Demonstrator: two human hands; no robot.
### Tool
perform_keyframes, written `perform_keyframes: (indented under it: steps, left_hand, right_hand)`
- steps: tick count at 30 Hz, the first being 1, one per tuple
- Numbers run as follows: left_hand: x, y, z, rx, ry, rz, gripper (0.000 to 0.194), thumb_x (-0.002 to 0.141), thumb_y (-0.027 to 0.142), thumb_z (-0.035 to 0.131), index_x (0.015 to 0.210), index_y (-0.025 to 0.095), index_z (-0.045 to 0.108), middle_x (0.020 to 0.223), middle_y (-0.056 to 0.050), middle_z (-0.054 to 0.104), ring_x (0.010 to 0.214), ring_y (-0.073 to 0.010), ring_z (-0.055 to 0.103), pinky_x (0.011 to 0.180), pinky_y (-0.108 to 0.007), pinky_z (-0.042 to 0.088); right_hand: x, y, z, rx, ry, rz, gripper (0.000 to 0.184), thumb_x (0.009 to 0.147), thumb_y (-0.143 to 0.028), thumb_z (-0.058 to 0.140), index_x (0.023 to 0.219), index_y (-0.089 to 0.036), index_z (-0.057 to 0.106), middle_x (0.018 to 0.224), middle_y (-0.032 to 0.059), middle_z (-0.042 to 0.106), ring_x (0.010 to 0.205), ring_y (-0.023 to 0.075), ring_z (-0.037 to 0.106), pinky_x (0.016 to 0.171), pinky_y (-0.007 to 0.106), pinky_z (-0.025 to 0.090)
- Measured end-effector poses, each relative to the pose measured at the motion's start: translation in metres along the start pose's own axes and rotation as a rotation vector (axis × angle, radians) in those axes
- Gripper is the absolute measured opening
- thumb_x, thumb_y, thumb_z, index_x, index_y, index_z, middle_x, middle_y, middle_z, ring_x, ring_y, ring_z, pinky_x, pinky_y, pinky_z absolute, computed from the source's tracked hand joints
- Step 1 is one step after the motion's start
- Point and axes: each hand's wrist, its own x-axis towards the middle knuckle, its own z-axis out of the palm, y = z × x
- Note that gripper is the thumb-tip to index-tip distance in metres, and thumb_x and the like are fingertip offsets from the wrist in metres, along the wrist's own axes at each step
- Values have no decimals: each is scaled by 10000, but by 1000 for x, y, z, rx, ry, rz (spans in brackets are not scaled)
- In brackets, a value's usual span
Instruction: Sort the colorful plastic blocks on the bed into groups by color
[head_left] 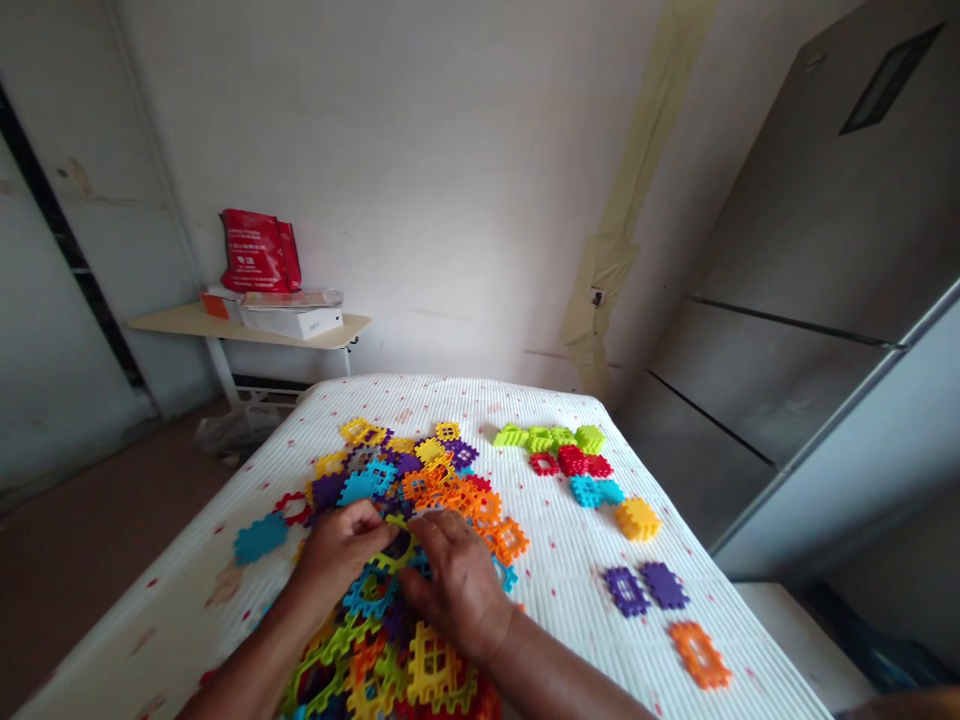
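Over the middle of a large pile of interlocking plastic tiles, my left hand (341,548) pinches the left side of a lime-green tile with an open centre (395,556). My right hand (459,575) has its fingers bent around the opposite side of this same tile, hiding part of it. Under and in front of the hands lie blue tiles (370,592), yellow tiles (431,662) and more lime-green tiles (322,668). Orange tiles (450,497) are heaped just beyond my right hand, and light-blue tiles (366,483) beyond my left.
Right of the pile, on the white quilted cover (540,590), sit colour groups: green (551,438), red (574,461), blue (595,491), yellow (638,519), two purple tiles (645,588) and an orange tile (699,655). A refrigerator (795,280) stands right; a side table (176,320) holds a red bag (259,252).
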Motion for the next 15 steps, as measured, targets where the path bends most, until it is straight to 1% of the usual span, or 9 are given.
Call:
perform_keyframes:
  steps: [5,9,12,15]
  left_hand:
    - [3,0,10,-24,-26,11,349,568,512,587,561,197,436,418,77,348,396,-79,296,405,-209,230]
    - [2,2,13,-33,-58,43,367,574,528,601,569,196,445,426,71,369,401,-84,317,408,-211,246]
    - [2,6,4,-34,-69,72,402,624,579,571,681,184,531,482,54,447,434,-98,379,429,-215,289]
    - [3,7,-20,-10,17,83,487,651,629,526,819,175,577,555,29,536,477,-114,441,469,-224,346]
  right_hand:
    - [-3,6,-2,-15,-31,29,526,726,-216,660,1226,-203,497,1162,72,576,1076,216,506,940,352,427]
    - [-4,7,-2,34,-19,50,509,716,-200,659,1205,-218,517,1126,55,588,1044,205,518,913,337,435]
    - [-3,11,-4,51,24,82,487,718,-196,651,1191,-219,539,1114,56,595,1029,206,528,900,338,443]
    - [-1,30,-11,41,110,156,424,743,-216,622,1164,-198,569,1101,82,602,1012,216,544,886,356,452]
